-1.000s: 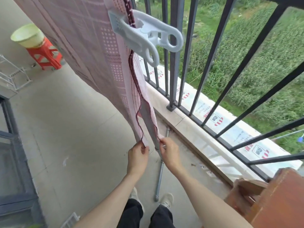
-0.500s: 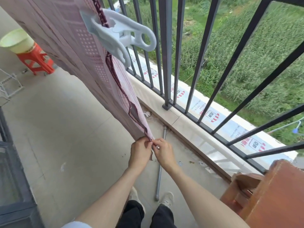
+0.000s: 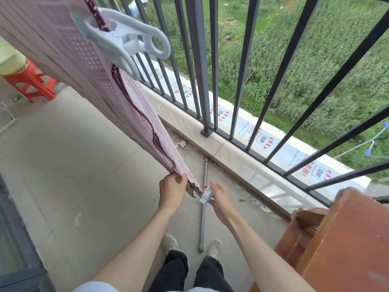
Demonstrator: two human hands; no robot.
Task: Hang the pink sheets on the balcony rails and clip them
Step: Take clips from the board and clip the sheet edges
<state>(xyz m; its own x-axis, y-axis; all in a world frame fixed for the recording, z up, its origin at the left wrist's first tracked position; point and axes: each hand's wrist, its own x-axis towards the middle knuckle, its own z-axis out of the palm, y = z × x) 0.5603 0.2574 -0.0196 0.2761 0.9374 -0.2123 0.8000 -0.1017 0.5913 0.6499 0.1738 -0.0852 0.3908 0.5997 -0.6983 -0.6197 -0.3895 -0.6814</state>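
Observation:
The pink sheet (image 3: 88, 66) hangs over the dark balcony rails (image 3: 200, 60) and slants down from the upper left. A large pale plastic clip (image 3: 126, 41) clamps it near its dark red hem at the top. My left hand (image 3: 172, 189) grips the sheet's lowest corner, pulling the cloth taut. My right hand (image 3: 220, 199) is just to the right of that corner. Its thumb and fingertips pinch a small white label (image 3: 205, 195) that hangs from the corner, and its other fingers are loosely spread.
A grey metal pipe (image 3: 203, 211) lies on the concrete floor between my shoes and the low curb under the rails. Brown wooden furniture (image 3: 336, 239) stands at the lower right. A red stool (image 3: 29, 85) with a pale basin (image 3: 9, 62) stands at the far left.
My hands first came together at the sheet's bottom corner. My right hand has since moved slightly right, letting go of the edge and keeping only the label. My left hand still grips the corner.

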